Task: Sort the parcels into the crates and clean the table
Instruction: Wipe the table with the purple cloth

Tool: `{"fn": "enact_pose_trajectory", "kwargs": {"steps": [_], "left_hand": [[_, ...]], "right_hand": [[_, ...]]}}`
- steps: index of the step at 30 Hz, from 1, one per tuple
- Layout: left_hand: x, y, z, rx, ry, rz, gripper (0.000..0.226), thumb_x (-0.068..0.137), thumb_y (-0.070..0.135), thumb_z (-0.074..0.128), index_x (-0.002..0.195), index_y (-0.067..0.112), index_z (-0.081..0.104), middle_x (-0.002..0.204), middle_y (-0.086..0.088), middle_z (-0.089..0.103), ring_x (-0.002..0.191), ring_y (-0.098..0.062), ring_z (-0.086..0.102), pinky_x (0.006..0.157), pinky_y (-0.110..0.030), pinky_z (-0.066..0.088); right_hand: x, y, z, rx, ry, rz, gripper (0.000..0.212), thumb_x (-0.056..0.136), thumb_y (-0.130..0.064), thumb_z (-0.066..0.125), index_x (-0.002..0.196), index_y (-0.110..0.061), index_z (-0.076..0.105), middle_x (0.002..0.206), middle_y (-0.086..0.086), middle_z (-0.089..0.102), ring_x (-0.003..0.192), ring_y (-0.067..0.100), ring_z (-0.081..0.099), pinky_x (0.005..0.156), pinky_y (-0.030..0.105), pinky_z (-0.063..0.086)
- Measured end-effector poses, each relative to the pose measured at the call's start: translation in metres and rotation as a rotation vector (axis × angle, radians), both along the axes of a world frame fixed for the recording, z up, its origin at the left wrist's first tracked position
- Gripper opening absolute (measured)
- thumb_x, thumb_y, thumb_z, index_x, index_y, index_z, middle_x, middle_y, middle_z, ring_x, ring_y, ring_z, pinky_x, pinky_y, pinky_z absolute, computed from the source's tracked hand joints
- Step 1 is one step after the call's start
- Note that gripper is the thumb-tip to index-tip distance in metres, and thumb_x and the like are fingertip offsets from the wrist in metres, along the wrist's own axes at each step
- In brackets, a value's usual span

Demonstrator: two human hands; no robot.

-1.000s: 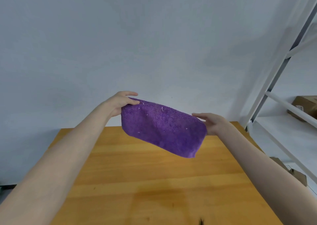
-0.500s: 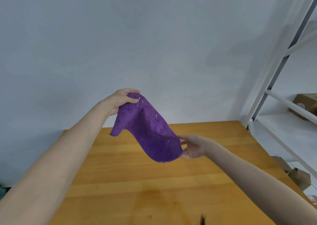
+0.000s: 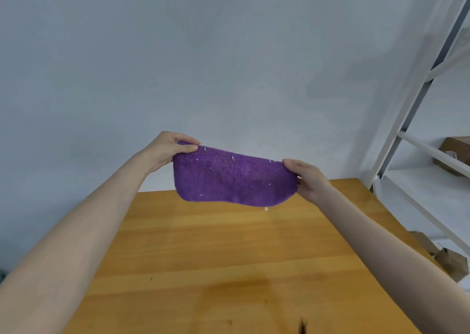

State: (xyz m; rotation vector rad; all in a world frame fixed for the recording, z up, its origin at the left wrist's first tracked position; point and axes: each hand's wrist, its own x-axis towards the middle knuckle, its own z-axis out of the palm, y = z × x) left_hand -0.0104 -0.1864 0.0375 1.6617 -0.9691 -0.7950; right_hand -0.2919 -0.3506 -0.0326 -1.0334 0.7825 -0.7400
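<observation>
Right hand [image 3: 309,181] raised, pinching purple cloth [image 3: 234,181] end; left hand [image 3: 167,147] still pinching; cloth now stretched.

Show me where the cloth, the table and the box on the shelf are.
cloth [image 3: 234,181]: head view, middle of its purple face.
table [image 3: 229,252]: head view, bare wooden top.
box [image 3: 459,146]: head view, its brown side.

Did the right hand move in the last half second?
Yes. The right hand rose and went right, from low over the table to its far edge, gripping the purple cloth.
</observation>
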Motion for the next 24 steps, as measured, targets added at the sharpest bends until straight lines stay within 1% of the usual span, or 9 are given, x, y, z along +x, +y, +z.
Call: {"fn": "enact_pose_trajectory", "kwargs": {"steps": [3,5,9,12,15,17,19,21,24], "left_hand": [[0.002,0.001,-0.004,0.010,-0.029,-0.030,0.024,0.081,-0.003,0.068,0.100,0.011,0.068,0.101,-0.009,0.068,0.091,-0.017,0.064,0.083,-0.024,0.055],[0.003,0.000,-0.006,0.011,-0.067,0.029,0.025,0.081,-0.003,0.068,0.103,0.009,0.066,0.100,-0.010,0.066,0.090,-0.018,0.063,0.085,-0.028,0.052],[-0.003,-0.003,-0.006,-0.035,-0.112,0.190,0.007,0.082,0.010,0.071,0.087,0.011,0.067,0.085,-0.004,0.063,0.079,-0.013,0.058,0.073,-0.024,0.049],[-0.004,-0.006,-0.010,-0.028,-0.178,0.214,0.005,0.087,0.016,0.067,0.084,0.011,0.065,0.078,0.002,0.058,0.073,-0.006,0.050,0.065,-0.017,0.038],[-0.004,-0.008,-0.022,0.083,-0.056,0.076,0.011,0.092,0.011,0.058,0.083,0.008,0.063,0.079,-0.002,0.061,0.078,-0.012,0.056,0.075,-0.021,0.044],[-0.011,-0.010,-0.039,0.092,0.186,-0.025,0.012,0.091,0.002,0.054,0.081,0.004,0.059,0.074,-0.007,0.062,0.067,-0.014,0.061,0.065,-0.021,0.052],[-0.023,-0.008,-0.059,0.118,0.310,-0.155,0.013,0.078,0.007,0.072,0.085,0.005,0.061,0.078,-0.011,0.065,0.063,-0.013,0.065,0.061,-0.021,0.053],[-0.039,-0.012,-0.073,0.266,0.224,-0.362,0.054,0.056,0.030,0.088,0.103,0.014,0.065,0.094,-0.007,0.068,0.081,-0.016,0.066,0.074,-0.026,0.048],[-0.069,-0.026,-0.077,0.368,0.119,-0.577,0.074,0.063,0.043,0.078,0.130,0.034,0.048,0.117,0.002,0.065,0.106,-0.015,0.060,0.087,-0.032,0.036]], "right_hand": [[-0.009,-0.004,0.021,-0.180,0.031,0.075,0.024,0.082,0.004,0.066,0.104,-0.006,0.065,0.087,0.005,0.067,0.078,0.016,0.063,0.066,0.023,0.053],[-0.012,-0.006,0.029,-0.315,0.162,0.099,0.032,0.079,0.008,0.067,0.108,-0.003,0.063,0.090,0.008,0.069,0.079,0.016,0.066,0.068,0.022,0.056],[-0.012,-0.012,0.030,-0.473,0.333,-0.031,0.016,0.082,-0.008,0.071,0.096,-0.002,0.069,0.085,0.013,0.069,0.073,0.019,0.065,0.067,0.025,0.058],[-0.010,-0.012,0.032,-0.675,0.459,-0.085,0.017,0.089,-0.022,0.064,0.081,-0.006,0.067,0.067,0.001,0.054,0.063,0.014,0.048,0.059,0.025,0.042],[-0.002,-0.006,0.038,-0.733,0.355,-0.173,0.025,0.097,-0.023,0.050,0.076,-0.009,0.052,0.069,-0.003,0.045,0.066,0.012,0.040,0.059,0.021,0.033],[0.005,-0.003,0.048,-0.784,0.257,-0.268,0.019,0.098,-0.021,0.047,0.083,-0.010,0.053,0.073,-0.005,0.051,0.070,0.011,0.046,0.063,0.018,0.038],[0.016,0.002,0.059,-0.864,0.193,-0.269,0.013,0.097,-0.017,0.050,0.087,-0.013,0.056,0.078,-0.009,0.057,0.076,0.006,0.053,0.071,0.015,0.042],[0.025,0.005,0.071,-0.970,0.193,-0.158,0.009,0.095,-0.014,0.052,0.089,-0.015,0.059,0.081,-0.013,0.059,0.077,-0.003,0.054,0.076,0.012,0.042],[0.039,0.013,0.081,-1.092,0.272,0.063,0.009,0.094,-0.014,0.054,0.089,-0.015,0.062,0.084,-0.008,0.062,0.080,0.002,0.055,0.078,0.015,0.042]]}}
